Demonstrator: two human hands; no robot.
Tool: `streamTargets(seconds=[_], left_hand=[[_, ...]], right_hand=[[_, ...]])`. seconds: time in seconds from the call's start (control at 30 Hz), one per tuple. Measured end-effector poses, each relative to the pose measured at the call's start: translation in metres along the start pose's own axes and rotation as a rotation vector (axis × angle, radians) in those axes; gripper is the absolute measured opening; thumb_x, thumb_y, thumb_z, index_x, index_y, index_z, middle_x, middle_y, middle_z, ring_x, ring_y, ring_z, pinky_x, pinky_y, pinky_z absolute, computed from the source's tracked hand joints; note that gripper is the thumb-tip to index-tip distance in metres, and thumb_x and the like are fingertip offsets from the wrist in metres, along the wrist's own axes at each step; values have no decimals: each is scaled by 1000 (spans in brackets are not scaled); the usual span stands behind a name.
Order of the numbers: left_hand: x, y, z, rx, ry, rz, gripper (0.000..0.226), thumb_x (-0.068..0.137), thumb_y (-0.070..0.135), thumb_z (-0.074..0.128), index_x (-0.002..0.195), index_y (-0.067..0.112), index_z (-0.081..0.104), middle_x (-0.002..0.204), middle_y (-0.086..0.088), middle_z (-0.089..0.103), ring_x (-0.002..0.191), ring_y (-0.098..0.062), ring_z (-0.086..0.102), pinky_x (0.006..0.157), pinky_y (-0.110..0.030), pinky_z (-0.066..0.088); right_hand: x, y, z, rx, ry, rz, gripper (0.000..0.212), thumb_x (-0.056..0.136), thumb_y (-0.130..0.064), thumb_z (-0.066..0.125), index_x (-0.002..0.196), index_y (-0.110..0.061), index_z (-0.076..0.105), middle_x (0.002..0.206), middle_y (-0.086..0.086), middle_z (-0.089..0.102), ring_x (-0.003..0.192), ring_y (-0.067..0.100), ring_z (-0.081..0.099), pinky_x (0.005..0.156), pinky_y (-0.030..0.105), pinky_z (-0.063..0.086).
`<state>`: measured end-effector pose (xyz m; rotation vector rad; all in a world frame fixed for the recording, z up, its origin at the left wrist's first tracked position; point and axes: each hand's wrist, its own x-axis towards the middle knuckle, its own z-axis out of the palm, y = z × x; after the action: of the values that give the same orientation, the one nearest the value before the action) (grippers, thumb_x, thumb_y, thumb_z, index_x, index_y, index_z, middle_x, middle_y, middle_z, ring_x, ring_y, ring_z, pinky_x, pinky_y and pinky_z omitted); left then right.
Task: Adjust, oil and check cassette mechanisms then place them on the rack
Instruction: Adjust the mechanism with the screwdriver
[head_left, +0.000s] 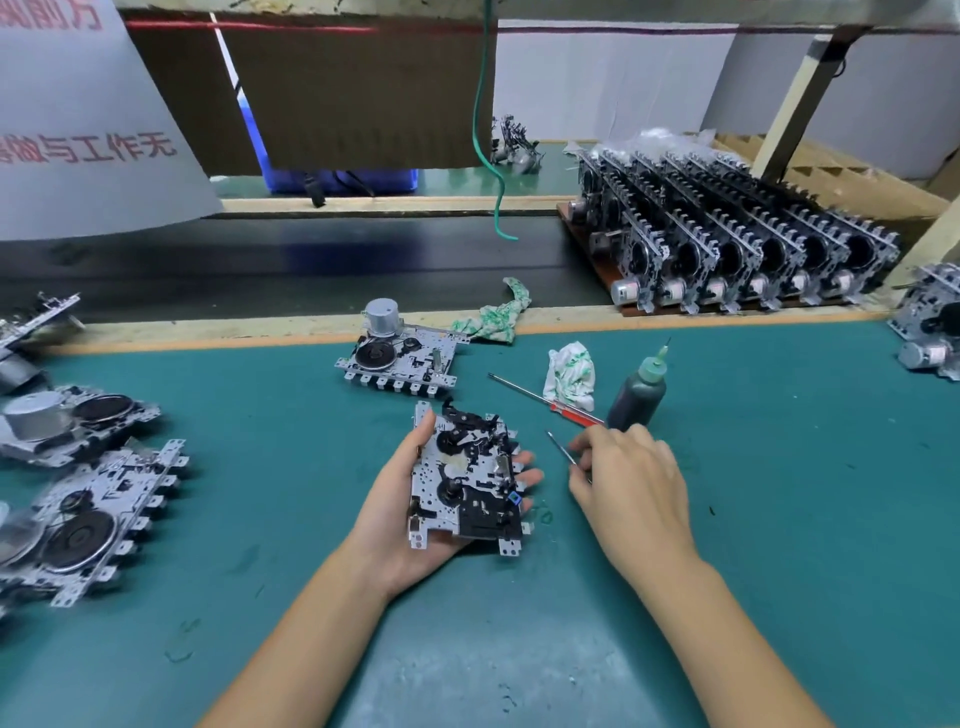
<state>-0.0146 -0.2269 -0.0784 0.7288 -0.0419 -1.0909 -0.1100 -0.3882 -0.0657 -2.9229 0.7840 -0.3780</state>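
Rack (587, 221) full w/ cassette mechanisms (727, 244)

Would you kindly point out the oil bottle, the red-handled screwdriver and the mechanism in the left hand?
oil bottle (637, 402): head view, dark body.
red-handled screwdriver (574, 414): head view, red handle.
cassette mechanism (467, 483): head view, plate centre, held by left hand (400, 525).

Bare green mat (779, 519) right of right hand (631, 480). Ahead of it: oil bottle (638, 392), red screwdriver (545, 401), crumpled rag (570, 375) close together. Loose mechanisms (83, 499) crowd left edge. Filled rack (737, 249) blocks far right; green cable (488, 130) hangs over belt.
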Motion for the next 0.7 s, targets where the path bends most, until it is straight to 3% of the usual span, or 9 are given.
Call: streamTargets(seconds=[0.07,0.17,0.23,0.3,0.37,0.47,0.7], left_hand=[[0,0,-1,-2,-1,-12,70,83,54,48,119,-4,62,130,-28,54,117,-41,56,97,-51,46],[1,0,-3,-11,6,-13,66,84,54,49,114,-2,67,127,-27,57,112,-40,60,94,-52,49],[1,1,-5,-12,5,-14,62,83,53,52,112,2,69,126,-23,59,110,-38,61,95,-53,48],[1,1,-7,-4,-7,-22,59,81,53,55,109,4,71,124,-20,62,109,-33,63,97,-49,48],[0,2,-6,16,-16,-39,60,81,53,55,111,3,70,125,-20,61,111,-31,62,97,-44,49],[-1,3,-3,43,-34,-53,67,84,54,51,121,-1,63,132,-25,54,118,-35,57,100,-45,47],[-1,2,-2,56,-16,-61,67,84,53,49,121,-1,63,130,-25,56,117,-34,58,100,-45,44]], right_hand=[[-1,-2,0,37,-5,-22,19,93,-26,48,106,-22,60,94,-8,63,98,17,48,80,30,34],[-4,-8,-4,556,-32,-42,18,95,-19,48,87,-17,64,62,-15,54,60,7,49,57,28,34],[-4,-11,-12,1070,-247,38,27,97,-17,46,74,-16,61,47,-11,43,39,6,31,41,20,26],[-4,-11,-19,1329,-573,102,36,99,-22,45,65,-18,57,47,-8,29,37,6,21,35,14,18],[-6,-8,-23,1332,-786,65,38,99,-24,43,63,-16,53,46,-6,27,36,7,26,34,14,21],[-9,-6,-25,1323,-931,25,39,99,-19,40,62,-13,52,45,-4,35,37,9,36,36,15,29],[-9,-9,-26,1174,-956,55,40,101,-25,38,64,-16,48,45,-7,33,36,5,23,36,13,18]])
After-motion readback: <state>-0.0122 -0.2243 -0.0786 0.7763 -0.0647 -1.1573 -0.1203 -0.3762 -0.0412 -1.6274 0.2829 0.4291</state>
